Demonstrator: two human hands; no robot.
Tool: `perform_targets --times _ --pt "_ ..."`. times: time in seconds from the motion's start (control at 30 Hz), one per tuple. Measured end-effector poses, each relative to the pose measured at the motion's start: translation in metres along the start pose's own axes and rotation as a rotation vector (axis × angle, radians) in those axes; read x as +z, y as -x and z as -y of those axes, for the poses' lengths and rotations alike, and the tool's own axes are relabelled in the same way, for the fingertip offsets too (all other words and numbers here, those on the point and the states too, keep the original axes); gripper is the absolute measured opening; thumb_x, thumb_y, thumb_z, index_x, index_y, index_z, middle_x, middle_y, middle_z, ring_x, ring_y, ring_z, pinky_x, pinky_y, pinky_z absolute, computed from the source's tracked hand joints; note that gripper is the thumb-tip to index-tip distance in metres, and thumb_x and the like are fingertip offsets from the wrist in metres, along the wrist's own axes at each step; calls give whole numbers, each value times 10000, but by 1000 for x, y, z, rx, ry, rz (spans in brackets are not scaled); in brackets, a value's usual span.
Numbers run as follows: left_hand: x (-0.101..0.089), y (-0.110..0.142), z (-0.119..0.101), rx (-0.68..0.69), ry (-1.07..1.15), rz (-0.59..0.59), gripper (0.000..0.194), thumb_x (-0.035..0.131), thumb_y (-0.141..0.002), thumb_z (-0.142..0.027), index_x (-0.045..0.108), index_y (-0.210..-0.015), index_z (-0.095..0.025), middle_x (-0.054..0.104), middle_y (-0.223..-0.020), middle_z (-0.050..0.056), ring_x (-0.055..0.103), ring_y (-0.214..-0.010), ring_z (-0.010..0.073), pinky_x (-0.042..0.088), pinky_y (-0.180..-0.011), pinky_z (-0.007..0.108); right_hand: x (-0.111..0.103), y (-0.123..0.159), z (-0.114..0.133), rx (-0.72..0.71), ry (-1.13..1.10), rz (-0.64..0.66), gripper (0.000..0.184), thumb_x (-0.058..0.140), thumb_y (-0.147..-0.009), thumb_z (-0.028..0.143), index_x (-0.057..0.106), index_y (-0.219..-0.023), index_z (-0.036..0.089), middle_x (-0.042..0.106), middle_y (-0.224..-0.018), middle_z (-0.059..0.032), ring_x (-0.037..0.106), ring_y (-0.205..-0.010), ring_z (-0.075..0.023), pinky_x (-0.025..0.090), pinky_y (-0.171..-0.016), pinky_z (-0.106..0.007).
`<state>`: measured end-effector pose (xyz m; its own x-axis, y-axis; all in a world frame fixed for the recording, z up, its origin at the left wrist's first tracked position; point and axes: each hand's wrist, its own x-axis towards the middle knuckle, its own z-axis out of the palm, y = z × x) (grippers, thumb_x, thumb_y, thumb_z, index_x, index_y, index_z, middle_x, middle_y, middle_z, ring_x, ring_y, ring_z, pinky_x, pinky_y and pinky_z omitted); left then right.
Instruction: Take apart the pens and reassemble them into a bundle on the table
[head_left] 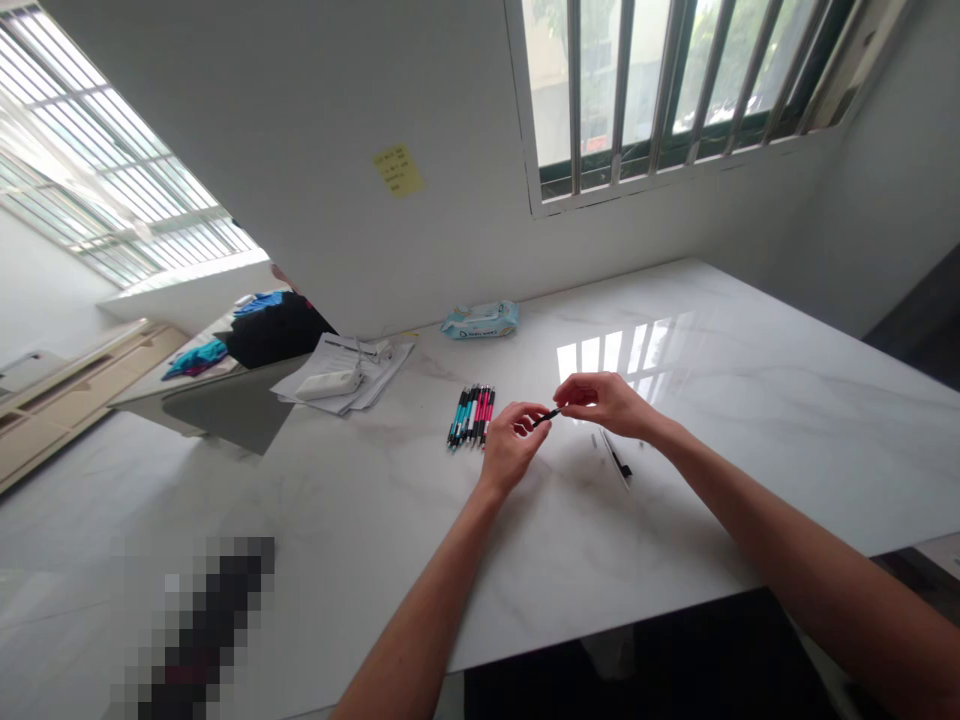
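Note:
My left hand (516, 445) pinches a short black pen part (546, 416) between thumb and fingertips. My right hand (600, 400) is closed at the other end of it, its fingertips pressed together there. Just left of my left hand lies a row of several pens (469, 415) with turquoise, white, red and black barrels. Below my right hand, a pale slim pen piece with a black end (616, 458) rests on the table. Small bits (595, 440) lie around it, too tiny to name.
On the marble-patterned table (375, 560) stands a light blue wipes pack (481, 320) by the wall. Papers (382, 375) with a white device (328, 384) on them lie to the left. A yellow note (397, 171) sticks to the wall. A pixelated dark shape (214, 620) is at lower left.

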<state>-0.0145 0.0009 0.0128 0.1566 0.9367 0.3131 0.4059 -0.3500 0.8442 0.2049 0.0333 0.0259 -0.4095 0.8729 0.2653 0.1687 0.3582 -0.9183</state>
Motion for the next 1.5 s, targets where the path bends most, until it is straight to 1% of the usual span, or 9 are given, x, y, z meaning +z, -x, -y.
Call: perform_targets --times 0.23,0.4,0.6,0.77,0.9,1.03,1.13,1.33,1.5 --pt "0 1 -2 27 -10 1 124 736 -869 -273 765 -983 -233 730 -963 33 631 -763 147 522 -723 288 -2 1 4 45 112 19 238 667 -930 430 744 -998 216 765 -826 -42 703 -768 -189 550 -711 -323" --pt "-1 1 0 20 -14 -1 127 735 -872 -288 763 -983 -233 729 -964 34 634 -769 150 524 -720 289 -6 1 5 -8 166 36 234 709 -882 435 735 -944 211 762 -891 -49 687 -799 -187 553 -771 -338" --pt "-1 1 -1 18 -30 -4 126 737 -868 -292 763 -974 -228 740 -988 41 651 -793 160 531 -730 295 -7 2 6 66 238 70 309 613 -956 480 747 -885 210 753 -798 -38 623 -684 -166 459 -641 -302" --pt "-1 1 -3 26 -28 7 132 737 -865 -293 766 -977 -228 737 -976 41 649 -779 158 532 -723 293 -6 3 7 33 251 83 296 668 -924 500 748 -949 216 750 -836 -41 635 -740 -176 471 -672 -295" --pt "-1 1 -3 28 -33 12 125 737 -861 -283 766 -969 -225 737 -972 40 645 -773 154 527 -720 291 -6 2 6 54 323 103 377 572 -987 485 734 -794 205 720 -739 -32 588 -654 -157 424 -621 -294" --pt "-1 1 -3 27 -32 16 121 736 -863 -282 764 -965 -223 740 -978 41 650 -787 156 528 -728 290 -7 4 5 36 282 126 275 652 -939 484 750 -955 228 747 -840 -35 633 -729 -174 463 -647 -291" --pt "-1 1 -3 24 -36 25 112 734 -869 -284 763 -955 -220 743 -974 42 657 -799 159 529 -735 291 -7 4 3 39 269 138 252 677 -920 472 746 -958 233 750 -862 -34 635 -741 -173 473 -655 -289" --pt "-2 1 -3 13 -15 57 130 743 -864 -310 767 -950 -215 757 -967 58 690 -843 185 551 -763 308 -6 3 1 70 325 172 249 620 -960 439 750 -922 230 741 -795 -21 576 -658 -155 395 -608 -280" --pt "-1 -1 1 -48 74 64 181 771 -840 -344 774 -957 -205 767 -977 68 704 -874 191 565 -808 320 -3 4 4 90 371 174 329 549 -992 430 713 -798 219 675 -699 -9 480 -572 -135 320 -557 -278"
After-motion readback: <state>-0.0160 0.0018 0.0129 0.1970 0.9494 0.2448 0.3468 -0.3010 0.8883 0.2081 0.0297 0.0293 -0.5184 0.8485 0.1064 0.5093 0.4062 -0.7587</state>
